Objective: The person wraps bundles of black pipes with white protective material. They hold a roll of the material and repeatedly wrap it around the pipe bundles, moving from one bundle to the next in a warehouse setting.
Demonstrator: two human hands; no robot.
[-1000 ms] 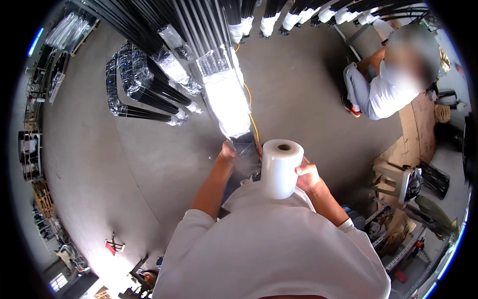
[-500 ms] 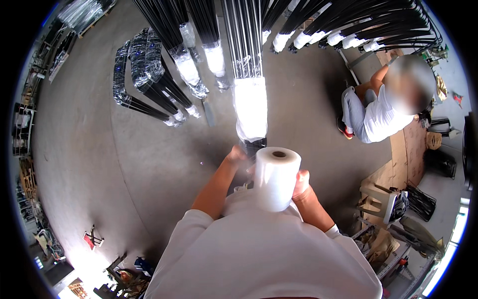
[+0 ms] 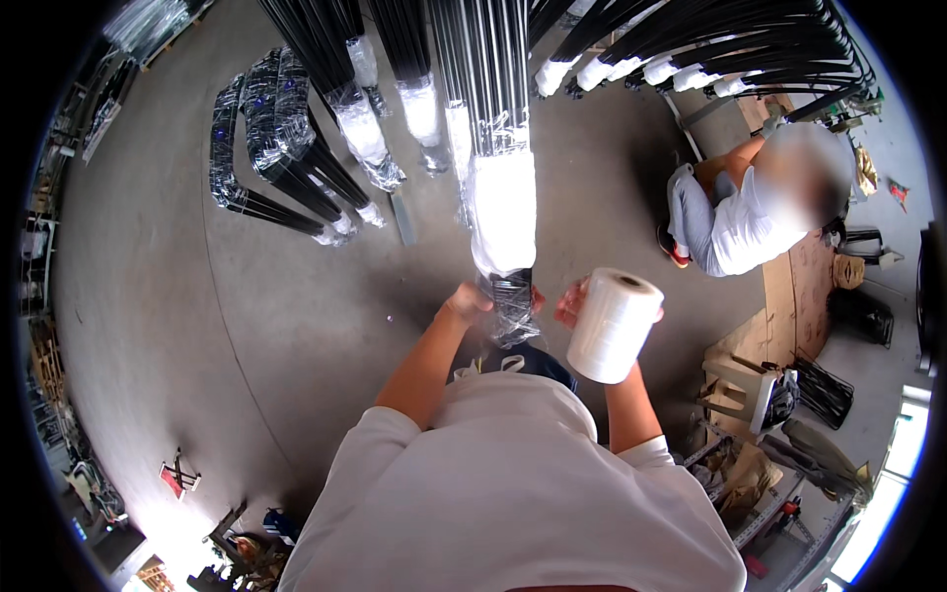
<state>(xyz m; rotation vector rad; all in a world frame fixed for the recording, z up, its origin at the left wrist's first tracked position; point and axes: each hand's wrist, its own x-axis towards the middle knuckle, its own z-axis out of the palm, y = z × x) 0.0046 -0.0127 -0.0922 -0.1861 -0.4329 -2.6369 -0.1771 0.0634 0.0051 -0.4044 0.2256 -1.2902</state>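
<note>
A bundle of long black tubes [image 3: 483, 59] extends away from me, its near part wrapped in white sheeting [image 3: 503, 212] and its nearest end in clear film [image 3: 513, 306]. My left hand [image 3: 471, 300] grips this film-wrapped end from the left, and fingertips show at its right side. Just right of the bundle's end, my right hand [image 3: 570, 302] holds a tilted roll of clear stretch film [image 3: 614, 331]. Fingers show on both sides of the roll, which hides the palm. Whether film runs from roll to bundle I cannot tell.
More wrapped tube bundles [image 3: 360, 128] stand ahead and to the left, beside bent film-wrapped frames [image 3: 281, 118]. A long row of black tubes [image 3: 750, 49] fills the far right. A co-worker [image 3: 740, 217] crouches at right, near a plastic stool [image 3: 740, 390] and a cluttered shelf [image 3: 760, 483].
The roll has moved right, from in front of the bundle's end to beside it, and now tilts. The film-wrapped end is now uncovered to view. My left hand stays at the bundle.
</note>
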